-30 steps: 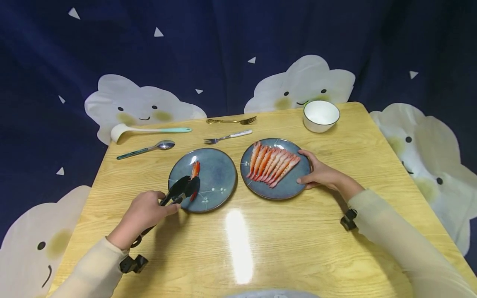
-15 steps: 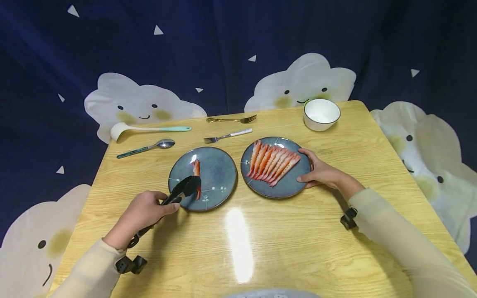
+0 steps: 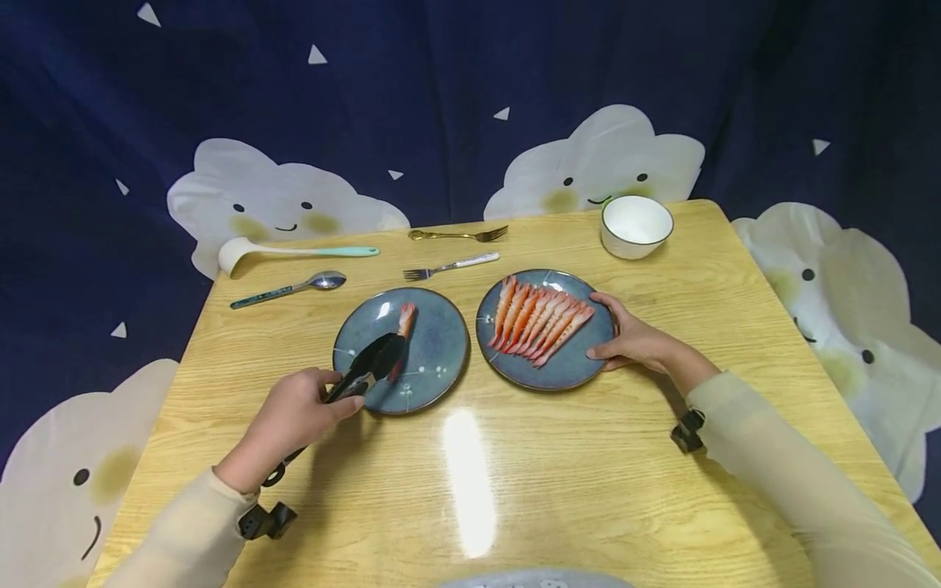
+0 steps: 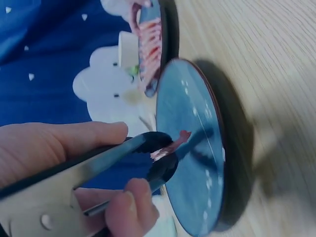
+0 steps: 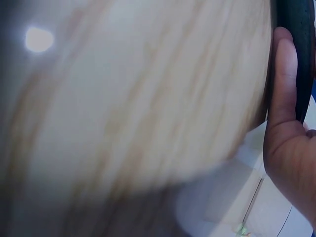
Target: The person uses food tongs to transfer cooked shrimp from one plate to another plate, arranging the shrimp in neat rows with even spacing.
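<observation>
My left hand (image 3: 297, 412) holds black tongs (image 3: 367, 363) over the left blue-grey plate (image 3: 441, 343). Between the tong tips is a single red-and-white shrimp (image 3: 407, 318), tilted, its lower part largely covered by the tongs in the head view. In the left wrist view the tips close on the shrimp (image 4: 170, 148) from both sides, and their shadow falls on the plate (image 4: 190, 108). With thumb and fingers, my right hand (image 3: 635, 341) grips the right rim of a second blue-grey plate (image 3: 573, 363), where several shrimp (image 3: 539, 321) lie in a neat row.
Behind the plates lie a white-handled fork (image 3: 452, 266), a gold fork (image 3: 459, 235), a spoon (image 3: 290, 289) and a white ladle (image 3: 294, 251) with a mint handle. A white bowl (image 3: 636, 227) stands at the back right. A grey edge (image 3: 540, 580) shows at the front.
The tongs and the shrimp between them have shifted right over the left plate, and the shrimp now leans with its upper end to the right. My right hand stays on its plate.
</observation>
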Motion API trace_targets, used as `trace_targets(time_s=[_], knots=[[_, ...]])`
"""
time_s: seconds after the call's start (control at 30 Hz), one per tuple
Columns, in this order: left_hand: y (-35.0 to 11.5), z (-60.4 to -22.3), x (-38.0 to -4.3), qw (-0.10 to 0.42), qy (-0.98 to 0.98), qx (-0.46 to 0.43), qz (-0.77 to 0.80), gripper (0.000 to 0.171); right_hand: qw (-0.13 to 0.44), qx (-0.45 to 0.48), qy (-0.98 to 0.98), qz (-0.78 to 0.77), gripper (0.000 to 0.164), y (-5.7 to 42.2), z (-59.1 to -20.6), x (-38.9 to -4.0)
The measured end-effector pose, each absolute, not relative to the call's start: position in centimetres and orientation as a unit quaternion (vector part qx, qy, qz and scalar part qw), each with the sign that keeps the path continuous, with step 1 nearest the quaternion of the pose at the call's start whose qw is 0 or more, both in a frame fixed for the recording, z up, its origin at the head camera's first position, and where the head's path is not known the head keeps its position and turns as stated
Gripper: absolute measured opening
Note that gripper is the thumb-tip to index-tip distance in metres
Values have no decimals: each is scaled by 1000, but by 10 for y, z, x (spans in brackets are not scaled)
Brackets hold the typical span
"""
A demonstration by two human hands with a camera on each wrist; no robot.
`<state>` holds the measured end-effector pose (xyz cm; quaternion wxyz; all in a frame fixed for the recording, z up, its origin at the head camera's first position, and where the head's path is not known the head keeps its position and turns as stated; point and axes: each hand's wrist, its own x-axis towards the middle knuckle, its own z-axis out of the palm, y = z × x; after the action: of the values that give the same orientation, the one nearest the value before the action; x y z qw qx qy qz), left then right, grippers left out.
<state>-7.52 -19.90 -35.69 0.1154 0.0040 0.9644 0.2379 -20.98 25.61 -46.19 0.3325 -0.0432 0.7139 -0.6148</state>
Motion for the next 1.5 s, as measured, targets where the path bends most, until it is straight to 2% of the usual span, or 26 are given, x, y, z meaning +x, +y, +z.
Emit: trace_targets(time_s=[0.07,0.17,0.3,0.37,0.7,0.97,1.5], knots=[[-192,-358,-77,90,969,32,230,33,333,-43,714,-615,103,256,-462,-210],[-181,-358,-81,65,972,63,217,40,339,-45,712,-613,103,256,-462,-211],[-161,-352,-87,49,971,98,214,53,361,-54,701,-613,103,255,-462,-212],[-148,-348,-90,46,968,117,216,54,373,-58,696,-611,104,256,-461,-213],[-79,-342,-102,56,951,216,216,50,400,-63,679,-612,103,256,-458,-213],[-41,-353,-109,88,937,278,193,58,394,-60,672,-625,104,255,-458,-211],[-22,-371,-128,126,940,263,175,57,386,-52,672,-630,105,260,-453,-208]])
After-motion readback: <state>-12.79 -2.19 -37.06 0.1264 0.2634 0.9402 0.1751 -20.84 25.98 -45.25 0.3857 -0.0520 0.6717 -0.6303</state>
